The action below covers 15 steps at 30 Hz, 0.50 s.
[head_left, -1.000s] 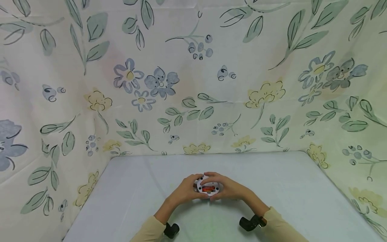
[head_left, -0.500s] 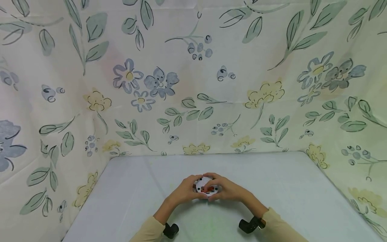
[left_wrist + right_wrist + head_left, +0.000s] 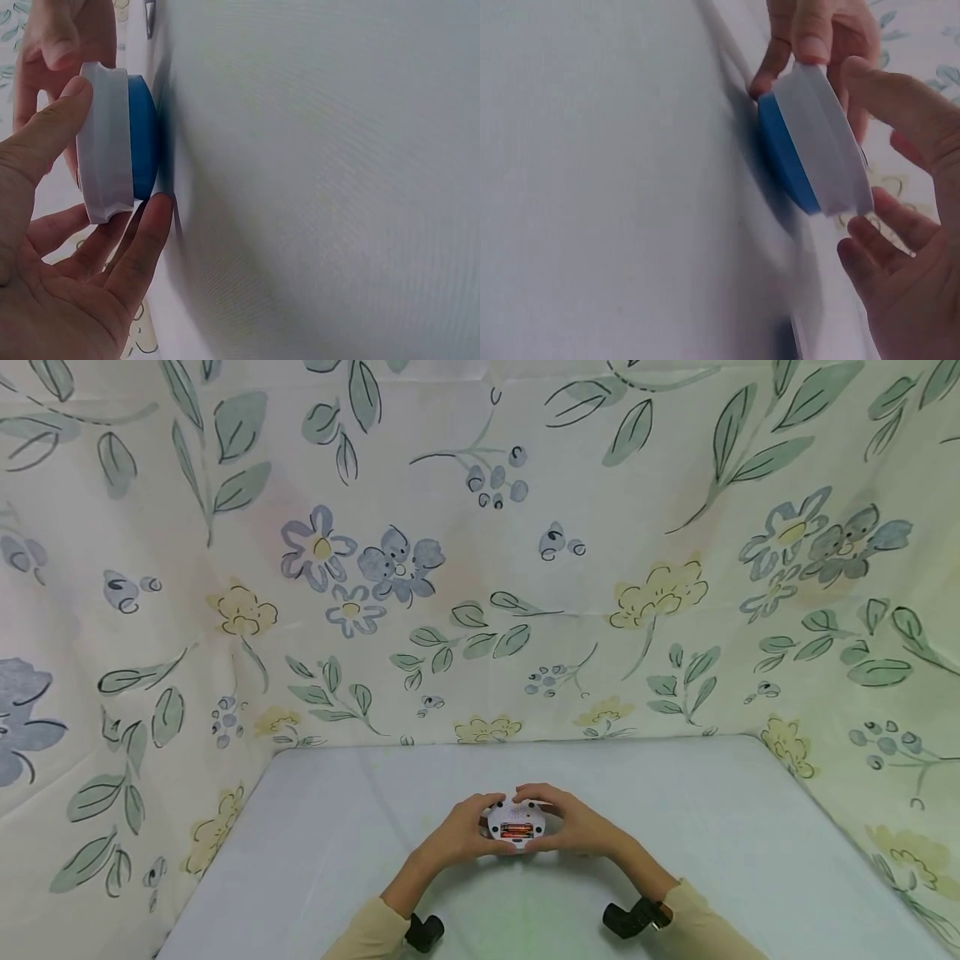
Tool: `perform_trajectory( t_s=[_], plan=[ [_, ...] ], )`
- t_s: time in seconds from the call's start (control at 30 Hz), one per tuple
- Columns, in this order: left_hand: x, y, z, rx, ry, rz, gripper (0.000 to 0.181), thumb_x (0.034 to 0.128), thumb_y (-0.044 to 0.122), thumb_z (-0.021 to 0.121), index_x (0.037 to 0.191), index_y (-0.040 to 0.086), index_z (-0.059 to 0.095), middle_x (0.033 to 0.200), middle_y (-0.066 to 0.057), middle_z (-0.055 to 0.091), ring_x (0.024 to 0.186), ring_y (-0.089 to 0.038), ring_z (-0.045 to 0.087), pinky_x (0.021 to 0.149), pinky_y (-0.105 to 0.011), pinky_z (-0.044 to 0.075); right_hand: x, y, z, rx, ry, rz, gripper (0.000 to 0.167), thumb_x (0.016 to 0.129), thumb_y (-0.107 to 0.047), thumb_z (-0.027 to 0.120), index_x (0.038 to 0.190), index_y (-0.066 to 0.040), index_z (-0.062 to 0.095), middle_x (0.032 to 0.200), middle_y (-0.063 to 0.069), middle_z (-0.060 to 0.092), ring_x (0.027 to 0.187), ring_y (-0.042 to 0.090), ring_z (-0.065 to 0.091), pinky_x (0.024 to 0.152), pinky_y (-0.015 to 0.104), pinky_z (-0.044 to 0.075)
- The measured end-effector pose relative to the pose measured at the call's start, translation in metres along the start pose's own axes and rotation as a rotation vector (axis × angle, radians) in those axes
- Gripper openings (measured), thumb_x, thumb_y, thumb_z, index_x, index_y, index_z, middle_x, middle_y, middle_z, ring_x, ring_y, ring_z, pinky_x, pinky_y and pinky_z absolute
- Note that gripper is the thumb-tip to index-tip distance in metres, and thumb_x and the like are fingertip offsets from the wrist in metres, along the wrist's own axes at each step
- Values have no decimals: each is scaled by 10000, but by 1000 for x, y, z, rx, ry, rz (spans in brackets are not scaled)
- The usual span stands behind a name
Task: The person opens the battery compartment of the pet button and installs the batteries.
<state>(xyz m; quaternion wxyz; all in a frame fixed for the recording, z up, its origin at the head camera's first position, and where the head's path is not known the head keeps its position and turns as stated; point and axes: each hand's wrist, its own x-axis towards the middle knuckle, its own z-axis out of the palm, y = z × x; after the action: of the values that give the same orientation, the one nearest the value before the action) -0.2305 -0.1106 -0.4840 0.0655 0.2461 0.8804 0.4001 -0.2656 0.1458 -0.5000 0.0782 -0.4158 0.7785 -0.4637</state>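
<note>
A white cloth printed with green leaves, blue flowers and yellow blossoms hangs as the back wall and continues down both sides, with soft creases here and there. Within it stands a pale, bluish-white bench with rounded far corners, its surface faintly green toward the near middle. Two cream sleeves reach in from the near edge, and a black wrist-worn camera sits at each wrist.

The left hand grasps a white plastic device with a blue opposite side, thumb and fingers pressed to its rim. The right hand is released, its fingers loosely curved around the other side; whether its fingertips touch the rim, I cannot tell. The device is between the two hands, over the middle of the bench, blue side down; contact with the bench is unclear. Its upturned face shows small black round feet and orange-red cylindrical batteries in a recess.

Half a second ago the right index finger lay across those batteries; now it is drawn back to the far rim, leaving them uncovered. The right wrist has shifted slightly outward, while the left hand stays put.
</note>
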Motion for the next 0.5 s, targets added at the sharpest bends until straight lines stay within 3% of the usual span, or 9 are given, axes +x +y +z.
perform_trajectory(
  t_s=[0.17, 0.5],
  plan=[
    [0, 2, 1, 5, 0, -39, 817, 821, 358, 876, 1456, 4, 503, 1372, -132, 557, 1140, -258, 576, 937, -421, 496, -11, 5, -14, 51, 72, 33, 691, 876, -192, 836, 1431, 18, 483, 1446, 219, 489, 1309, 398, 488, 1045, 515, 422],
    [1, 1, 2, 12, -10, -82, 816, 822, 376, 872, 1472, 48, 502, 1349, -105, 562, 1125, -246, 569, 953, -444, 483, -36, 14, -31, 28, 122, 90, 645, 883, -173, 828, 1404, 30, 506, 1375, 216, 543, 1224, 388, 557, 1012, 456, 464]
  ],
)
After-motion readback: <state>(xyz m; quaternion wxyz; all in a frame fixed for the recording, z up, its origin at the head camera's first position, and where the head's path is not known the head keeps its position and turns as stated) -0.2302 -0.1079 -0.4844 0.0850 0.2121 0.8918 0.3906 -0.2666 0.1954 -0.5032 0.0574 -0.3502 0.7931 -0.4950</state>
